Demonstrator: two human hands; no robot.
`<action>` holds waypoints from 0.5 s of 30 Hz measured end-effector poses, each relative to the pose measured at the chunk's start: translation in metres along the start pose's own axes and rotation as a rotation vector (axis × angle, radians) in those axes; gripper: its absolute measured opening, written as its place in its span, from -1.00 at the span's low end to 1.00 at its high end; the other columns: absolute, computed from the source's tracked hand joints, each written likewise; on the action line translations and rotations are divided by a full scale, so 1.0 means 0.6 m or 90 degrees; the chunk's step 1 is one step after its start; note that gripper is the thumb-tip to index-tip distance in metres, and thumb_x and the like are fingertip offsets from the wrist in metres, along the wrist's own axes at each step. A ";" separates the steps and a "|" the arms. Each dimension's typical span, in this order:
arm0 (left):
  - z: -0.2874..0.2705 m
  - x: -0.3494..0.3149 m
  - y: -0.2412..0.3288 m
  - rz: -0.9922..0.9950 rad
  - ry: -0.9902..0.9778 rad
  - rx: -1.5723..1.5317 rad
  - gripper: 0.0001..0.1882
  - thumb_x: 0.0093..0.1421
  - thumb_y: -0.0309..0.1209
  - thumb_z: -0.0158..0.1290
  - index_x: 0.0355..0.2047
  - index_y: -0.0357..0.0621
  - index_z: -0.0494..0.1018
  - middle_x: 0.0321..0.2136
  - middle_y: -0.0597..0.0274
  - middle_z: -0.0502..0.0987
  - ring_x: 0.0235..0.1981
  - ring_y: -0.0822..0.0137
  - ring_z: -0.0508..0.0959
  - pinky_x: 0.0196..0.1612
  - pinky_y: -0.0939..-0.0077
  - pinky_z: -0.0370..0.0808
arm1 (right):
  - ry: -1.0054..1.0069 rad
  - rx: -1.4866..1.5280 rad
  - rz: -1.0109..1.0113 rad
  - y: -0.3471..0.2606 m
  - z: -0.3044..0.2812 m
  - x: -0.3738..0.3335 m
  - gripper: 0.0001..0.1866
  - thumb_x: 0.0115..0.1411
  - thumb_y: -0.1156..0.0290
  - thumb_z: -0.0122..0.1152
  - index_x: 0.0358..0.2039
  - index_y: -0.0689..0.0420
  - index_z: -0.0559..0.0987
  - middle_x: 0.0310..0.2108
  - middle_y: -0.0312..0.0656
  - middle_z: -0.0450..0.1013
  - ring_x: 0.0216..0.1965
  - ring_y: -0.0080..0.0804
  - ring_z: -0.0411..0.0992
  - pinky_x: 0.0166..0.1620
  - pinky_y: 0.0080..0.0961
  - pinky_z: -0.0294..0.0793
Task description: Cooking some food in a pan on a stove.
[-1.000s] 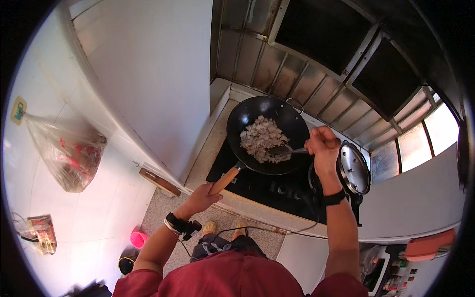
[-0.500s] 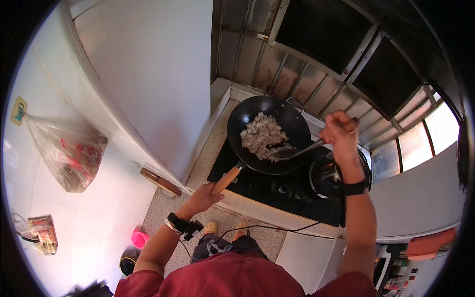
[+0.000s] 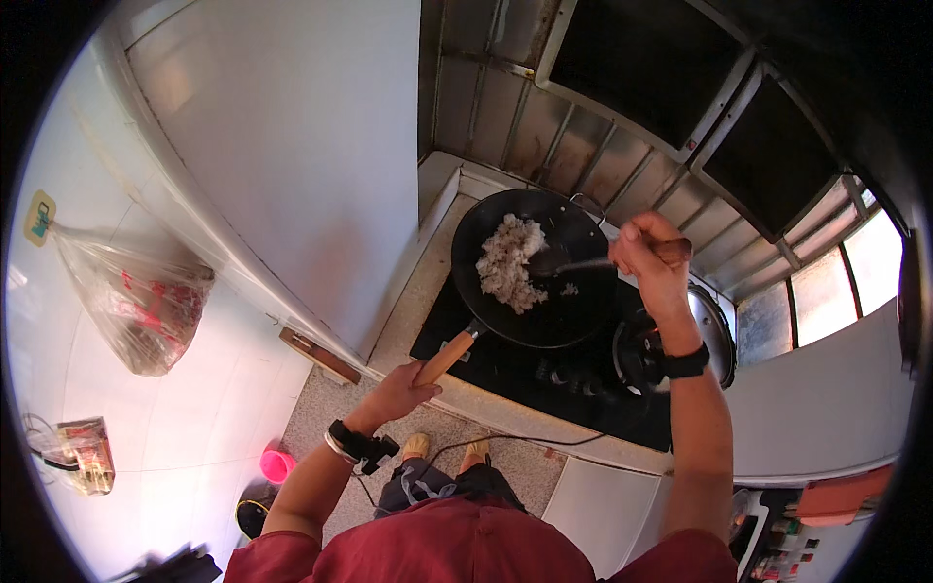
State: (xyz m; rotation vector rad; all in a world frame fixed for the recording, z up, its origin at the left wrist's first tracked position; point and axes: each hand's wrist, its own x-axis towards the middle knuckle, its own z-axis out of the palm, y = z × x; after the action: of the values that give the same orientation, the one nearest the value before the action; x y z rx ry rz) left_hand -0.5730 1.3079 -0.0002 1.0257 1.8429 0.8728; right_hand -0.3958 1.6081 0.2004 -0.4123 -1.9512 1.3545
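Wok (image 3: 573,311) first, since it is the biggest thing in hand: black, round, sitting on the dark stove (image 3: 544,374) set into the pale surface (image 3: 418,301), close to the metal-clad back wall. I see a heap of pale, crumbly food (image 3: 507,262) piled against the left side of the wok, with a few loose bits lying apart on the bare black bottom. Just right of the wok, partly behind the right forearm, lies a round metal lid (image 3: 714,330). From the wok's near-left rim a wooden handle (image 3: 449,355) runs down toward me, and my left hand (image 3: 400,391) is wrapped around its end, fingers curled closed on the wood; a dark band sits on that wrist. My right hand (image 3: 653,257) is raised over the wok's right edge, fingers closed in a fist around the brown grip of a metal spatula (image 3: 559,262), whose blade rests in the wok just beside the food heap. Far left, a clear plastic bag (image 3: 136,296) hangs on the white tiled wall.
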 end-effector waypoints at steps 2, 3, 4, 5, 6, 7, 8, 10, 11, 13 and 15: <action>0.003 -0.001 0.004 0.016 0.008 -0.008 -0.65 0.16 -0.23 0.15 -0.26 -0.29 0.40 -0.54 0.23 0.44 -0.53 0.41 0.42 -0.47 0.44 0.36 | -0.001 0.141 0.058 0.009 -0.026 -0.022 -0.82 0.25 0.37 0.16 -0.45 0.17 0.45 -0.68 -0.38 0.27 -0.65 -0.64 0.19 -0.51 -0.56 0.26; 0.004 -0.002 0.003 0.027 0.014 -0.014 -0.65 0.17 -0.22 0.15 -0.26 -0.29 0.40 -0.54 0.24 0.43 -0.53 0.41 0.42 -0.48 0.45 0.36 | -0.008 0.144 0.055 0.008 -0.027 -0.033 -0.82 0.25 0.37 0.16 -0.45 0.17 0.45 -0.68 -0.38 0.27 -0.65 -0.64 0.19 -0.51 -0.56 0.26; 0.004 -0.003 0.000 0.022 0.019 -0.017 -0.65 0.17 -0.22 0.15 -0.26 -0.29 0.40 -0.54 0.24 0.43 -0.53 0.41 0.42 -0.48 0.45 0.36 | 0.044 0.199 0.095 0.001 -0.027 -0.047 -0.83 0.25 0.38 0.15 -0.45 0.16 0.43 -0.68 -0.38 0.24 -0.66 -0.62 0.17 -0.50 -0.54 0.27; 0.003 -0.004 -0.004 0.024 0.021 -0.023 -0.65 0.16 -0.22 0.15 -0.26 -0.28 0.40 -0.54 0.24 0.43 -0.53 0.42 0.41 -0.48 0.45 0.36 | 0.096 0.256 0.134 -0.001 -0.025 -0.058 -0.83 0.25 0.39 0.14 -0.44 0.15 0.41 -0.69 -0.37 0.20 -0.67 -0.59 0.16 -0.50 -0.52 0.28; 0.001 -0.006 -0.007 0.024 0.024 -0.029 -0.65 0.16 -0.21 0.16 -0.26 -0.28 0.40 -0.54 0.25 0.43 -0.53 0.42 0.41 -0.49 0.45 0.35 | 0.089 0.260 0.135 0.012 -0.007 -0.066 -0.83 0.25 0.39 0.14 -0.44 0.15 0.41 -0.69 -0.37 0.20 -0.67 -0.59 0.16 -0.50 -0.52 0.28; 0.000 -0.007 -0.003 0.025 0.025 -0.028 -0.65 0.16 -0.21 0.16 -0.26 -0.28 0.40 -0.54 0.25 0.43 -0.53 0.42 0.41 -0.49 0.45 0.35 | 0.153 0.273 0.099 0.037 0.022 -0.076 -0.84 0.26 0.40 0.14 -0.43 0.14 0.41 -0.69 -0.36 0.20 -0.68 -0.57 0.15 -0.50 -0.51 0.28; -0.002 -0.005 0.010 0.006 0.007 -0.044 -0.65 0.14 -0.24 0.16 -0.26 -0.30 0.39 -0.52 0.15 0.46 -0.48 0.34 0.46 -0.41 0.41 0.38 | 0.223 0.278 0.058 0.062 0.040 -0.083 -0.85 0.26 0.40 0.14 -0.42 0.13 0.40 -0.70 -0.35 0.19 -0.69 -0.55 0.14 -0.49 -0.49 0.29; 0.003 0.004 0.024 -0.008 -0.016 -0.056 -0.64 0.12 -0.27 0.16 -0.25 -0.33 0.39 -0.49 0.06 0.49 -0.42 0.27 0.50 -0.32 0.36 0.40 | 0.239 0.317 -0.005 0.110 0.037 -0.061 -0.84 0.26 0.41 0.12 -0.43 0.13 0.39 -0.72 -0.36 0.16 -0.71 -0.52 0.12 -0.49 -0.47 0.30; 0.002 0.003 0.024 -0.016 -0.014 -0.046 -0.64 0.12 -0.27 0.16 -0.26 -0.33 0.39 -0.49 0.05 0.49 -0.43 0.27 0.50 -0.33 0.37 0.40 | 0.332 0.304 -0.014 0.124 0.032 -0.035 -0.84 0.27 0.41 0.11 -0.44 0.13 0.38 -0.72 -0.37 0.15 -0.71 -0.52 0.11 -0.49 -0.45 0.30; -0.002 -0.001 0.023 -0.028 -0.012 -0.031 -0.64 0.12 -0.27 0.16 -0.26 -0.33 0.39 -0.50 0.05 0.49 -0.43 0.27 0.50 -0.34 0.37 0.40 | 0.427 0.297 -0.019 0.121 0.021 0.000 -0.83 0.27 0.41 0.10 -0.45 0.14 0.37 -0.72 -0.37 0.14 -0.72 -0.51 0.10 -0.49 -0.44 0.29; -0.004 -0.006 0.020 -0.041 0.002 -0.038 -0.65 0.12 -0.27 0.17 -0.27 -0.33 0.39 -0.49 0.04 0.50 -0.43 0.27 0.51 -0.34 0.37 0.40 | 0.421 0.332 -0.032 0.079 0.001 0.027 -0.80 0.27 0.42 0.09 -0.48 0.15 0.36 -0.73 -0.37 0.14 -0.72 -0.50 0.13 -0.48 -0.42 0.31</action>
State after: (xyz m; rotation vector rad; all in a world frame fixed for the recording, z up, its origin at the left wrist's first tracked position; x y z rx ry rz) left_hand -0.5704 1.3093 0.0121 0.9237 1.8318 0.8865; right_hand -0.4138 1.6369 0.1634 -0.4715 -1.0246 1.4013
